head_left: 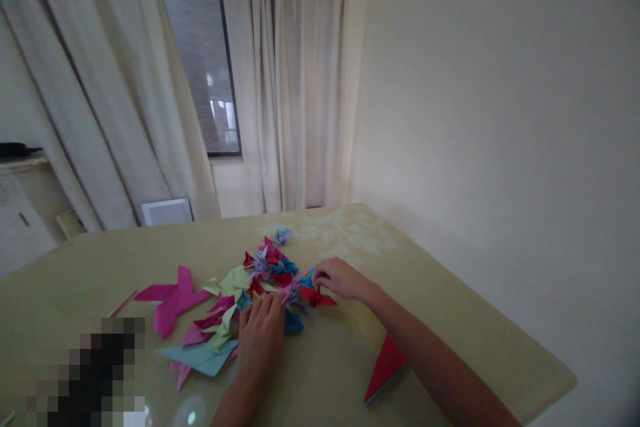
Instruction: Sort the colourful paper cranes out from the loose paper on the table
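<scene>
A pile of folded paper cranes (260, 267) in pink, red, blue, green and lilac lies mid-table. My right hand (343, 278) reaches in from the right, thumb and fingers pinched on a blue paper crane (307, 278). Just below it sits a red paper crane (319, 297). At the near side of the pile is my left hand (263, 333), its fingers bent together over the papers; what lies under the fingertips is hidden. To its left are a light-blue folded paper (205, 356) and pale green folded pieces (225, 328).
A large magenta cross-shaped paper (175, 300) lies left of the pile, near a thin pink stick (123, 303). A red folded paper triangle (385, 367) rests by my right forearm. The table (450, 333) meets a white wall (500, 147); curtains (300, 80) hang behind.
</scene>
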